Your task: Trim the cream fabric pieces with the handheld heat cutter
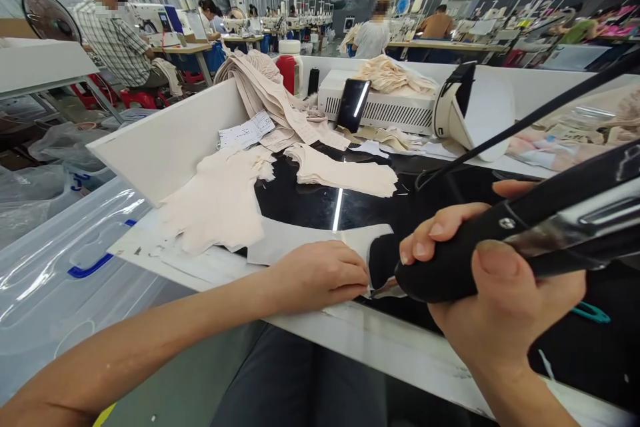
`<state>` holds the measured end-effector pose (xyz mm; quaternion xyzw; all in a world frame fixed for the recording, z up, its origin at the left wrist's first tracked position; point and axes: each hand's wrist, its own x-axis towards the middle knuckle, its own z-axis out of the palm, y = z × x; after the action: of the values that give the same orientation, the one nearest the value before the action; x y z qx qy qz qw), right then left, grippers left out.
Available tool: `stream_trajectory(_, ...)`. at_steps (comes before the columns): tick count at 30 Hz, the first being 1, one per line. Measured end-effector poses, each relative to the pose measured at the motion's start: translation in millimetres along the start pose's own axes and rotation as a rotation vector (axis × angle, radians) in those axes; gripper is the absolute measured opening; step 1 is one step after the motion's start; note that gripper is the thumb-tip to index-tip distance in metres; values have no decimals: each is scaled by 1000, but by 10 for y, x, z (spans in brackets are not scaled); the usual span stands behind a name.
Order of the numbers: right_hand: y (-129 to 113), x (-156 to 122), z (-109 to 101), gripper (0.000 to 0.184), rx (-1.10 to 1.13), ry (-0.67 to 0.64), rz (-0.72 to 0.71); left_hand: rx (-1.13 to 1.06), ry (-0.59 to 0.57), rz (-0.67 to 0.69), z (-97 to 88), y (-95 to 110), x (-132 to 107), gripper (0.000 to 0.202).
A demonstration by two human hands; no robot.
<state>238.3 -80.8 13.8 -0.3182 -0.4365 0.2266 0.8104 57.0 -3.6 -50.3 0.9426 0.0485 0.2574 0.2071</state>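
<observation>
My right hand is wrapped round a black hand-held tool whose rounded nose rests low on the glossy black worktop. A black cord runs from the tool up to the right. My left hand lies with fingers curled and pinched on a pale fabric piece at the table's near edge, just left of the tool's nose. A stack of cream fabric pieces lies behind, and a larger cream pile spreads to the left.
A white box unit with a phone leaning on it stands at the back, beside a white curved stand. A clear plastic bin lid sits at the left. Other workers sit at sewing tables beyond.
</observation>
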Motion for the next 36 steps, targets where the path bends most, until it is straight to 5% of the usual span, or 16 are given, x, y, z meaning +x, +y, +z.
stream_trajectory(22,6,-2,9,53,-67,29,-24,3,-52,-38,-50,-8,45,31)
stream_trajectory(36,10,-15,8,53,-101,57,-13,160,-91,-122,-2,-4,132,9)
